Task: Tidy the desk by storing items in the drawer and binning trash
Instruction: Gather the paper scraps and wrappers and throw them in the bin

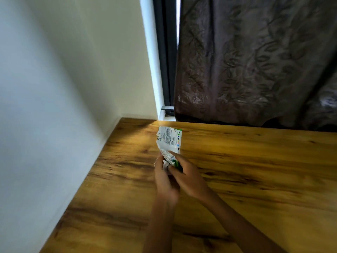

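A crumpled white and green snack wrapper [169,139] with a barcode sticks up above the wooden desk [237,170]. Both hands hold its lower end. My left hand [164,179] grips the wrapper from the left with curled fingers. From the right, my right hand [187,174] pinches the folded green part. The wrapper's bottom is hidden between the two hands.
A white wall [54,88] borders the desk on the left. A dark patterned curtain [255,61] hangs behind the desk's far edge, beside a black window frame [166,61]. No drawer or bin is in view.
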`<state>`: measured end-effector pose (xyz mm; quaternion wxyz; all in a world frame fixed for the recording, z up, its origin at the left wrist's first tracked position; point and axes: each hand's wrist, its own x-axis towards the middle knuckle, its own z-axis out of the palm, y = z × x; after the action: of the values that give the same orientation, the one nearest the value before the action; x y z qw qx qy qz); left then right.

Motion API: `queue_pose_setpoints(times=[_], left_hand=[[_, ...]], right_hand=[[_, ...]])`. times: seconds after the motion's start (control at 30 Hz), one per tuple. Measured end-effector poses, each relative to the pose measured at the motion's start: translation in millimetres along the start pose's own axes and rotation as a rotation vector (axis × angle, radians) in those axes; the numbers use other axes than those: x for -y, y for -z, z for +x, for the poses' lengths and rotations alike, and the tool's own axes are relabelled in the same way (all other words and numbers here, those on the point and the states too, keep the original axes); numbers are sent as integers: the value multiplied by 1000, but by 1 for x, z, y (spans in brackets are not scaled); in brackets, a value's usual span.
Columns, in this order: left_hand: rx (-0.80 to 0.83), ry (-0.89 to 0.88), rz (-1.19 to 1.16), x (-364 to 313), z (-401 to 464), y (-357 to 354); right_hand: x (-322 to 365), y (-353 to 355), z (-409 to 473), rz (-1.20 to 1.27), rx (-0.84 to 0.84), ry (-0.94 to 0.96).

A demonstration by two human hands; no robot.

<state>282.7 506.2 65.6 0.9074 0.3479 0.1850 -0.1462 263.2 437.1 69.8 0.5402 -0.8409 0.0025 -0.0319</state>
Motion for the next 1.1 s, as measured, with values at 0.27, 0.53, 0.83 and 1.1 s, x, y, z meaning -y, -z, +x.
queue_pose_setpoints(times=[0.27,0.53,0.83,1.1], left_hand=[[291,-130,223,92,-51,-50],[375,51,251,205,-126,-125],[401,223,217,341,-236,-193],[551,304,359,439,-313,-233]], right_hand=[[-11,76,-75,327,-196,-61],[-41,186,-171,338,-481,-112],[-93,298,-298,334,-717,-178],[-116,380,-397,413,-920,-181]])
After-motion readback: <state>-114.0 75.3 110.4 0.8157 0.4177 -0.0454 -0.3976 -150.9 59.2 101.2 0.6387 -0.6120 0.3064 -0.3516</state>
